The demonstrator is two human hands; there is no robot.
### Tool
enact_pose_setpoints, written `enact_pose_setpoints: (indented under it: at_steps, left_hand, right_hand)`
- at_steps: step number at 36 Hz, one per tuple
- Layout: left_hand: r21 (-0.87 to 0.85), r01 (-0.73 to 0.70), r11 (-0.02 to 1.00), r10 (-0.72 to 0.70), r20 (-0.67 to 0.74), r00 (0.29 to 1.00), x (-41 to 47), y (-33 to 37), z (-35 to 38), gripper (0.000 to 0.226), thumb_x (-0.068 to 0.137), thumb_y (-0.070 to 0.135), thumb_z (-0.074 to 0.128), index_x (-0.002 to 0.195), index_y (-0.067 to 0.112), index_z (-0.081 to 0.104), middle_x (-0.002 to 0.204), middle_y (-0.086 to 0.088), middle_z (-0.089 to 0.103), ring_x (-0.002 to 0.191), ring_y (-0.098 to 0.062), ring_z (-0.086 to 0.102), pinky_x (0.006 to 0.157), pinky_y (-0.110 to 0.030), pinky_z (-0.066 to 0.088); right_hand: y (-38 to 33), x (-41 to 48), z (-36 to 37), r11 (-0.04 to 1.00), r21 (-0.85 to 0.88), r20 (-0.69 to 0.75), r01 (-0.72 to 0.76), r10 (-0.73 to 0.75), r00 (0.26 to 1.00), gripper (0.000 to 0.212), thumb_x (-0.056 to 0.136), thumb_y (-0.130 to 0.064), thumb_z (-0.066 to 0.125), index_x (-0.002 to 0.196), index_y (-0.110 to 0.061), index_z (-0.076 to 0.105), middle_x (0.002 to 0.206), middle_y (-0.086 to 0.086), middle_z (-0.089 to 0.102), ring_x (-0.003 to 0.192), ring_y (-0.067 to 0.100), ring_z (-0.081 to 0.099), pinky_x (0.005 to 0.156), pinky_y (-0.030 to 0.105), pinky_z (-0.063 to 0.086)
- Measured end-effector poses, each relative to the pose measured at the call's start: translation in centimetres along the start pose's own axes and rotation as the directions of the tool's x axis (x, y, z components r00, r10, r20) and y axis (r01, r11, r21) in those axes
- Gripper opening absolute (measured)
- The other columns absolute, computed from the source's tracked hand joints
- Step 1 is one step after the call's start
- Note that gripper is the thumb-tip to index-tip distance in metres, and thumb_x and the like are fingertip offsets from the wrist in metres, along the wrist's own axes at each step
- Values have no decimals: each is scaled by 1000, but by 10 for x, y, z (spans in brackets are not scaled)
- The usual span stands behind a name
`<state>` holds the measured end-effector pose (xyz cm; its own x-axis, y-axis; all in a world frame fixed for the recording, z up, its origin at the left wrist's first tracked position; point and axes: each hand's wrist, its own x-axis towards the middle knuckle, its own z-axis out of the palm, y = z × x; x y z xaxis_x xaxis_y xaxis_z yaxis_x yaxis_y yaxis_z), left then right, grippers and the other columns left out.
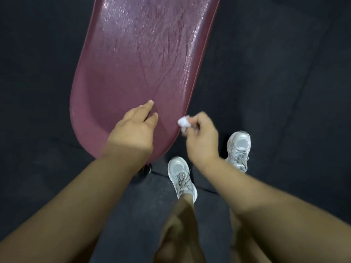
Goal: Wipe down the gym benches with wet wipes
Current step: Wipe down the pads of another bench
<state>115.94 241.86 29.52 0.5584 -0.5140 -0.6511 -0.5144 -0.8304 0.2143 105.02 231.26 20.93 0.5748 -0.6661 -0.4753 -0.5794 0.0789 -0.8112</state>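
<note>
Beside the near right edge of the bench (144, 54), the right hand (201, 137) pinches a balled-up wipe (183, 123). Just left of it, the left hand (134, 128) hovers over the bench's near end with fingers loosely spread. Beyond both hands the surface glistens wet, so probably only this dull near end is left, and the wipe needs pressing down and sweeping leftward across it.

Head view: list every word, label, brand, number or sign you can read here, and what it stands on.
No text can be read in this frame.
Bench: maroon pad, wet-looking, no print or label.
Shoes: any brand mark is too blurred to read.
Wipe, pinched in the right hand: plain white.
Floor: dark, no markings.
</note>
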Motion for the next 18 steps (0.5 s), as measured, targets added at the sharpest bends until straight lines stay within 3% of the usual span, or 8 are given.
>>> enact_pose_setpoints:
  at_steps: [2, 4, 8, 11, 15, 18]
  left_hand:
    - [-46, 8, 999, -8, 5, 1000, -13, -6, 12, 64, 91, -2, 35, 149, 22, 22, 158, 12, -4, 144, -10, -2, 115, -25, 9]
    - [-60, -6, 998, 6, 1, 1000, -24, -11, 21, 65, 91, -4, 33, 149, 20, 20, 158, 10, -7, 144, -9, -5, 114, -23, 7]
    - [-63, -7, 998, 5, -31, 1000, -38, -23, 34, 68, 88, -8, 36, 149, 19, 21, 158, 7, -5, 145, -10, -3, 112, -21, 4]
    - [-76, 12, 997, -16, -58, 998, -47, -33, 43, 72, 86, -9, 40, 149, 21, 21, 158, 9, -4, 145, -9, -3, 112, -21, 8]
    - [-63, -9, 998, 6, -45, 999, -53, -42, 54, 90, 81, -14, 45, 150, 28, 7, 153, 17, -20, 142, -5, -12, 111, -23, 17]
    - [-71, -26, 997, 22, -56, 998, -53, -42, 59, 94, 78, -20, 39, 150, 29, 4, 144, 20, -27, 137, -4, -18, 112, -23, 14]
  right_hand:
    - [10, -33, 3, 1000, 9, 98, -27, 26, 995, 47, 80, 11, 48, 69, -34, 58, 94, 7, 65, 79, 10, 64, 79, 24, 53]
    - [12, -42, 7, 999, -8, 106, -41, 41, 994, 45, 81, 11, 50, 69, -32, 57, 94, 6, 65, 81, 4, 63, 79, 22, 51]
    - [-2, -11, 8, 1000, -6, -66, -25, 25, 997, 39, 79, 13, 48, 68, -24, 47, 68, -11, 55, 59, -14, 52, 63, 8, 38]
    - [-15, 16, 10, 998, 50, -148, -31, 38, 988, 35, 81, 14, 44, 69, -18, 44, 60, -9, 52, 45, -8, 50, 49, 6, 37]
    - [-4, 10, 19, 998, 39, -158, -52, 58, 986, 36, 81, 11, 42, 68, -22, 43, 75, -1, 60, 59, 6, 58, 55, 16, 48]
    - [21, -26, 27, 997, 69, -112, -18, 25, 993, 41, 83, 13, 44, 68, -25, 46, 97, 11, 63, 66, 7, 63, 67, 19, 54]
